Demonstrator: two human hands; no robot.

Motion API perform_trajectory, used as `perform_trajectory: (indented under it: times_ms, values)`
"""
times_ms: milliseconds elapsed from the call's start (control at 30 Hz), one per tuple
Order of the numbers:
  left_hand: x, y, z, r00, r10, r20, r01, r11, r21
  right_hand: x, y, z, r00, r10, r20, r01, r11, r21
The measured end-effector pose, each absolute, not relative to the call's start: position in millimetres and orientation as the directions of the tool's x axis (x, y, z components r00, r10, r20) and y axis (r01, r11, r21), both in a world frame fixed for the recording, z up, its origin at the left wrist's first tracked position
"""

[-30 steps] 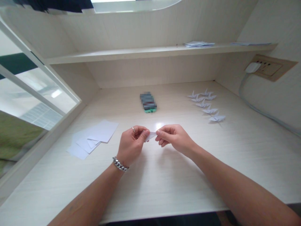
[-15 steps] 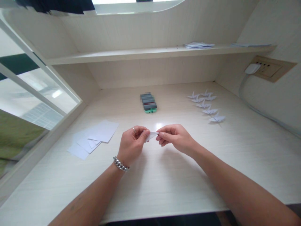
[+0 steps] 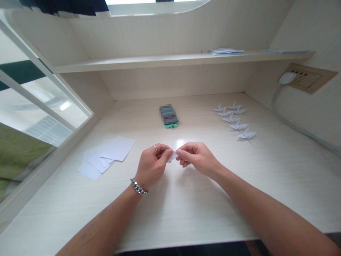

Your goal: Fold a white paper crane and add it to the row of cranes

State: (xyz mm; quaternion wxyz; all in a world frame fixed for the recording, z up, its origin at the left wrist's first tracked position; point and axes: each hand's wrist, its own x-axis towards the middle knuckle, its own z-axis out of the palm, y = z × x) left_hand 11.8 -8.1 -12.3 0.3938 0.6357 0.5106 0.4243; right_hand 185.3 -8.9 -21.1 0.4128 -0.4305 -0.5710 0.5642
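A small piece of folded white paper (image 3: 173, 156) is held above the desk, mostly covered by my fingers. My left hand (image 3: 153, 161), with a ring and a chain bracelet, pinches its left end between thumb and forefinger. At its right tip, the thumb and forefinger of my right hand (image 3: 198, 156) are closed on the paper. Both hands are nearly touching. Several white paper cranes (image 3: 239, 126) stand in a cluster beyond my right hand. Loose white paper sheets (image 3: 117, 147) lie overlapping to the left of my left hand.
A dark, pixelated object with a green end (image 3: 169, 116) lies behind my hands. A shelf (image 3: 149, 64) crosses the back, with a paper stack (image 3: 226, 52) on it. At right, a plug (image 3: 287, 77) sits in a wall socket, its cable (image 3: 293, 126) running along the desk's side.
My hands have come closer together, the left shifting slightly right. Less of the folded paper shows between my fingers.
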Motion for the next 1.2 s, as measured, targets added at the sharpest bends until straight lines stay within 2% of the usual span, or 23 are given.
perform_trajectory:
  times_ms: [133,333,500,733,967,1200]
  values:
    - [12.4,-7.9,-13.9,0.149,0.982,0.117,0.306,-0.158,0.939,181.8,-12.0,-22.1,-0.241,0.97,0.043,0.128,0.076,-0.989]
    - [13.4,-6.6,-12.5,0.185,0.983,0.023,0.161,-0.053,0.986,179.9,-16.4,-22.0,-0.216,0.962,0.167,0.28,0.224,-0.933]
    - [13.4,-6.3,-13.4,0.238,0.97,0.042,0.228,-0.098,0.969,181.2,-16.8,-21.0,-0.203,0.96,0.192,0.342,0.253,-0.905]
    - [10.9,-7.2,-13.6,0.217,0.972,0.091,0.325,-0.16,0.932,180.6,-15.9,-21.3,-0.248,0.954,0.167,0.258,0.231,-0.938]
    - [14.4,-7.6,-13.1,0.237,0.971,0.045,0.211,-0.096,0.973,180.2,-17.7,-20.4,-0.198,0.951,0.236,0.351,0.294,-0.889]
    - [11.8,-6.2,-11.3,0.177,0.978,0.114,0.234,-0.154,0.96,184.1,-12.6,-21.2,-0.226,0.959,0.17,0.252,0.226,-0.941]
